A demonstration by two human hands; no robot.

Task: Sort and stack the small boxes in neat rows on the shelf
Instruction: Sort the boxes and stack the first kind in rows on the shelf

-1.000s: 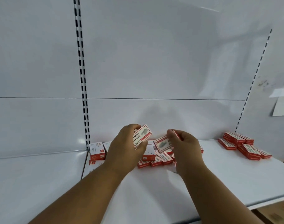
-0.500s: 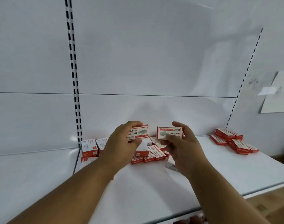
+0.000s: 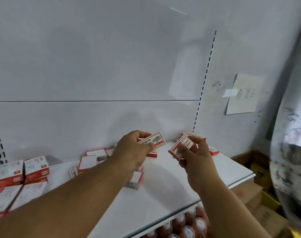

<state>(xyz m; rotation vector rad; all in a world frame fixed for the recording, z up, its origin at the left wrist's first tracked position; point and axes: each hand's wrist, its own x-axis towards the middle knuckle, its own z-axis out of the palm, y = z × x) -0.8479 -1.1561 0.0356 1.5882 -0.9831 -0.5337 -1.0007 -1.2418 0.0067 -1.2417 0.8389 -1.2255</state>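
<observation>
My left hand (image 3: 134,150) grips a small red-and-white box (image 3: 154,140) above the white shelf (image 3: 163,191). My right hand (image 3: 196,155) pinches a second small box (image 3: 181,146), tilted, just to the right of the first. Under and behind my left forearm lies a loose pile of the same boxes (image 3: 91,160). Stacked boxes (image 3: 22,170) stand in a row at the shelf's far left. Another group of boxes (image 3: 213,150) lies behind my right hand near the back panel, mostly hidden.
The shelf's front edge (image 3: 180,212) runs diagonally, with red-capped items (image 3: 185,227) on the level below. Cardboard cartons (image 3: 259,198) sit on the floor to the right. A paper note (image 3: 244,95) is taped to the wall. A blurred patterned object (image 3: 293,152) fills the right edge.
The view has swung right, so the shelf contents sit further left. Both hands have moved right with their boxes, and the right-hand box has tilted from level to slanted.
</observation>
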